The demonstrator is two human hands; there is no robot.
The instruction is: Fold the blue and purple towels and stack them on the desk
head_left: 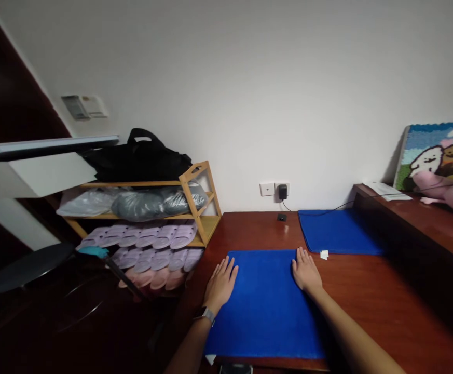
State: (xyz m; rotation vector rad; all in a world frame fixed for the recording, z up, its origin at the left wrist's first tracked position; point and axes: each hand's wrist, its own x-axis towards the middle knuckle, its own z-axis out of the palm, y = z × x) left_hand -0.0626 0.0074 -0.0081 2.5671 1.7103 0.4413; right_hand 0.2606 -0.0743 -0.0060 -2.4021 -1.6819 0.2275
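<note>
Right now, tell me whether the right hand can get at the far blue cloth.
Likely yes: the right hand lies at the near blue cloth's edge, close to the far blue cloth, and nothing stands between; the small white tag looks too slight to block.

Mat (265,306) lying on the counter (370,296)
A second mat (337,231) is lying behind it, rightward; a rack (192,209) is standing leftward.

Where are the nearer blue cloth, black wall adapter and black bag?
Nearer blue cloth (267,304), head view: middle of its top.
Black wall adapter (283,192), head view: its front face.
Black bag (142,162), head view: middle of its side.
</note>
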